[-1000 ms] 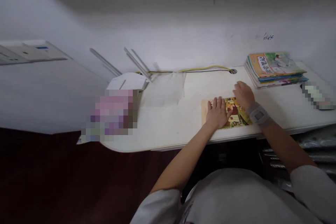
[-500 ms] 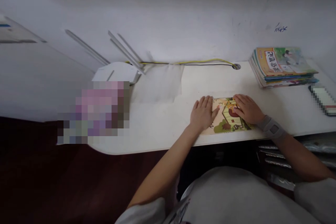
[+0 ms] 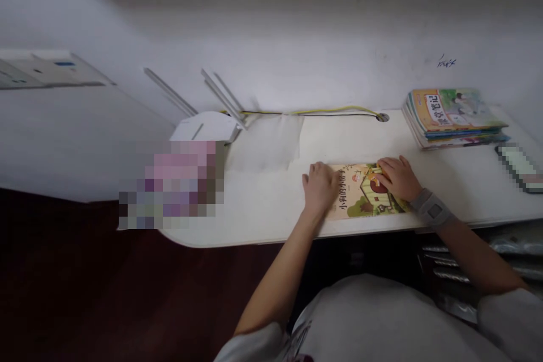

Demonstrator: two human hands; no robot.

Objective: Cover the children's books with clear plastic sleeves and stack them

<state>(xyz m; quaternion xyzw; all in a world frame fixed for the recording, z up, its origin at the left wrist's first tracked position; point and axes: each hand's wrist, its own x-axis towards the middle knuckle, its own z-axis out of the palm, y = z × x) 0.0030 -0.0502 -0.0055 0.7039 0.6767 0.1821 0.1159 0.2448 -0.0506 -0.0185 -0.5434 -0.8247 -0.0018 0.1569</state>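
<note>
A thin picture book (image 3: 360,199) with a yellow cover and a drawn house lies flat near the front edge of the white desk (image 3: 263,209). My left hand (image 3: 319,186) rests at the book's left edge, fingers curled over that edge. My right hand (image 3: 397,177) lies on the right part of the cover, fingers bent and pressing down. A grey band is on my right wrist.
A stack of colourful books (image 3: 453,117) sits at the back right, a phone (image 3: 520,167) in front of it. A white router (image 3: 207,124) with antennas stands at the back left, beside a sheet of paper (image 3: 265,144). A yellow cable (image 3: 331,111) runs along the wall.
My left hand has slid left off the cover to the book's left edge, uncovering more of the cover. My right hand has come down onto the book's right part.
</note>
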